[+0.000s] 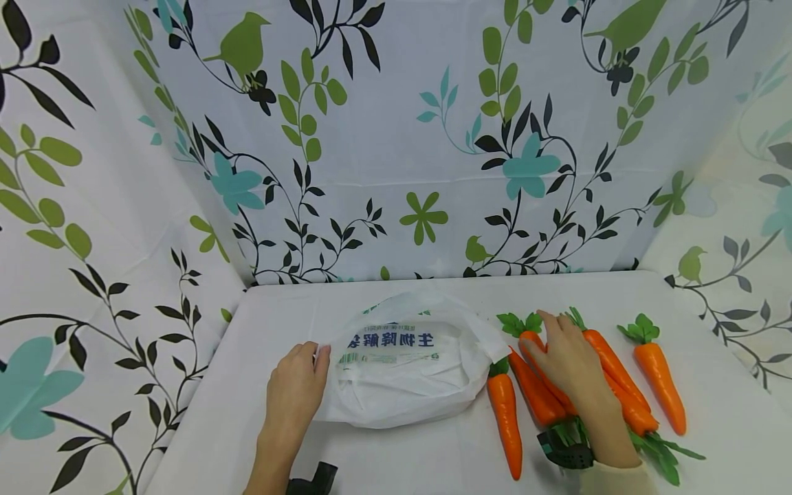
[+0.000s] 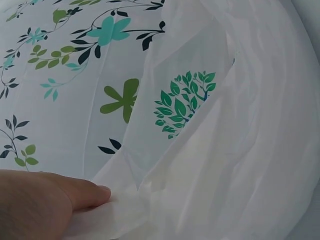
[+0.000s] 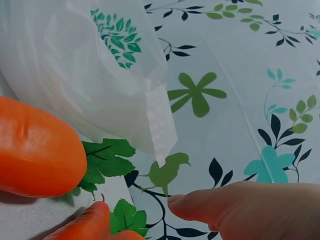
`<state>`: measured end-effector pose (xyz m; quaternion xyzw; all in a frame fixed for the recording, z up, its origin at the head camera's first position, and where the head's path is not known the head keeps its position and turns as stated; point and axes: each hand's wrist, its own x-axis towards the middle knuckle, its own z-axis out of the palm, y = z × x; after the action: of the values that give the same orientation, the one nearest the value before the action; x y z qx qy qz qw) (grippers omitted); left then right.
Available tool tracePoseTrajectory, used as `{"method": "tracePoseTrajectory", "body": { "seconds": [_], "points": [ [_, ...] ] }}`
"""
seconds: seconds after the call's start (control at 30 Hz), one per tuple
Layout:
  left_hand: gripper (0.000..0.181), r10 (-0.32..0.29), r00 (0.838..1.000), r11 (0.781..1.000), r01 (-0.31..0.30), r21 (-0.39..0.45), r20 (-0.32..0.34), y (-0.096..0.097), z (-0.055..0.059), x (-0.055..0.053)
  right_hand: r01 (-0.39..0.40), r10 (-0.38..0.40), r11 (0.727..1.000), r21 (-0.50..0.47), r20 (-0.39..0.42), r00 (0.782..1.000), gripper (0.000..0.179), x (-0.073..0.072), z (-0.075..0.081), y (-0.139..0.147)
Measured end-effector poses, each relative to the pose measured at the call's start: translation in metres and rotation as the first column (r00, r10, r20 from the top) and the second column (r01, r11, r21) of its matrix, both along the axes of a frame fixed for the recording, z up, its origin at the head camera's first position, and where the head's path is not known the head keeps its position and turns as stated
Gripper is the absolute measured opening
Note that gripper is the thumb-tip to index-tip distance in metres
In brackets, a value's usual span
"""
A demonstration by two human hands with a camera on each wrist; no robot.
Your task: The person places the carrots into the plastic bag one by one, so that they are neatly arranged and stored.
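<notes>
A white plastic bag (image 1: 408,388) with printed text lies on the table, its mouth spread apart. My left hand (image 1: 295,388) pinches the bag's left edge; in the left wrist view its thumb (image 2: 90,195) lies on the film, while the other fingers are hidden. Several orange carrots with green leaves are grouped to the right of the bag. Over the upper part of that group, my right hand (image 1: 572,361) reaches with fingers extended, near a carrot (image 1: 538,385). Its fingertips are partly hidden, and no carrot is visibly lifted.
One carrot (image 1: 506,426) lies alongside the bag's right end, and another carrot (image 1: 661,388) lies apart at the far right. The white table (image 1: 272,309) is backed by a leaf-patterned curtain (image 1: 396,137). Black wrist devices show on both arms.
</notes>
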<state>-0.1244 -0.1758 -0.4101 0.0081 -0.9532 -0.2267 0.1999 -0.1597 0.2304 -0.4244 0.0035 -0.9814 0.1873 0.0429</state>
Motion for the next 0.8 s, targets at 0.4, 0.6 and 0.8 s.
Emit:
{"method": "tracePoseTrajectory", "body": {
  "seconds": [0.4,0.6,0.8],
  "points": [
    [0.027,0.007,1.0,1.0,-0.008,0.012,0.03,0.001,0.001,0.0,-0.01,0.009,1.0,0.014,0.022,1.0,0.068,-0.005,-0.012,0.002],
    [0.026,0.009,0.999,1.0,-0.009,0.01,0.035,0.001,0.002,0.0,-0.004,0.003,1.0,0.023,0.049,0.999,0.068,-0.005,-0.013,0.003],
    [0.025,0.003,1.0,1.0,-0.003,0.003,0.011,0.001,0.001,0.0,0.0,-0.002,0.999,0.036,0.063,0.998,0.067,-0.006,-0.017,0.003]
  ]
}}
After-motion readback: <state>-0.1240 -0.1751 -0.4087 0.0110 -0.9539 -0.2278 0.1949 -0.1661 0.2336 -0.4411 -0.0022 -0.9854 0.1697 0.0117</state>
